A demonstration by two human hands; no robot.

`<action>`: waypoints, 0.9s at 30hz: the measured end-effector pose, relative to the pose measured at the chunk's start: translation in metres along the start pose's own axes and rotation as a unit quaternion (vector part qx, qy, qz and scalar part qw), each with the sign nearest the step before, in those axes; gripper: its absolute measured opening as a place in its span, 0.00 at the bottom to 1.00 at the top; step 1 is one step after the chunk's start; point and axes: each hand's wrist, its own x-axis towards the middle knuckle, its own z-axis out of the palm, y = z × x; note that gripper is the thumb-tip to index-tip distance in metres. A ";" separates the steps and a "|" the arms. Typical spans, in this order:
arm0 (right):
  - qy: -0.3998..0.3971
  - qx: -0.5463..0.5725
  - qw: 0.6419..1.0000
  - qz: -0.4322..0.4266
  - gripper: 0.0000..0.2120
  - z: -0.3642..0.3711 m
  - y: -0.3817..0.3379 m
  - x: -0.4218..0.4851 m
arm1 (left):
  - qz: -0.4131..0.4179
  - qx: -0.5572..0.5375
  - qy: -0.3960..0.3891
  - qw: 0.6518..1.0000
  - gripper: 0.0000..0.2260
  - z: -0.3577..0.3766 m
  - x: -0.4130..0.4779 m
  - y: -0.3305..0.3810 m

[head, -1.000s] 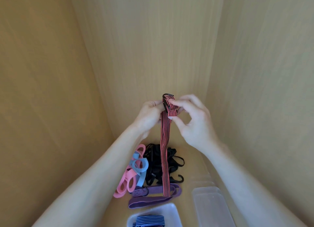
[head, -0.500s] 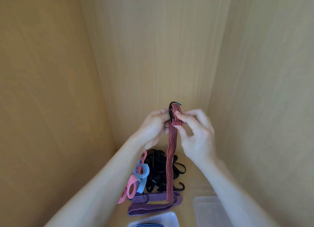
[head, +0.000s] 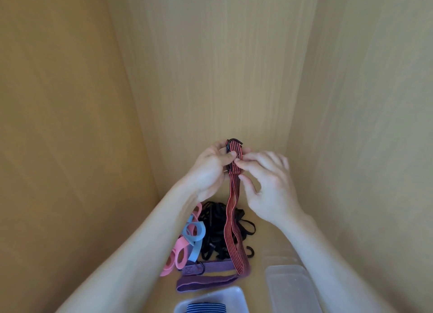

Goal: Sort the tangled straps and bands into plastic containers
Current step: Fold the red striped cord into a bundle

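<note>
Head view, centre frame: left hand [head: 210, 166] and right hand [head: 264, 179] both pinch the folded top of the red-and-black striped elastic strap [head: 234, 209], letting it hang straight, probably to gather it for a clear plastic container [head: 293, 289] at lower right.

Back wall [head: 210, 78] just beyond left hand [head: 208, 170] and right hand [head: 267, 184]; open air above. Red strap [head: 230, 209] hangs between them; black tangle [head: 215, 233], clear container [head: 290, 287] below.

The strap [head: 232, 209] hangs between left hand [head: 208, 170] and right hand [head: 269, 184], over the tangle [head: 215, 235]. Beneath the right hand sits the container [head: 290, 287], the tray [head: 236, 292] leftward.
</note>
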 end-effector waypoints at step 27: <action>-0.179 0.251 0.912 0.270 0.12 -0.026 0.012 0.062 | -0.068 0.032 -0.053 0.996 0.08 -0.003 0.000 -0.021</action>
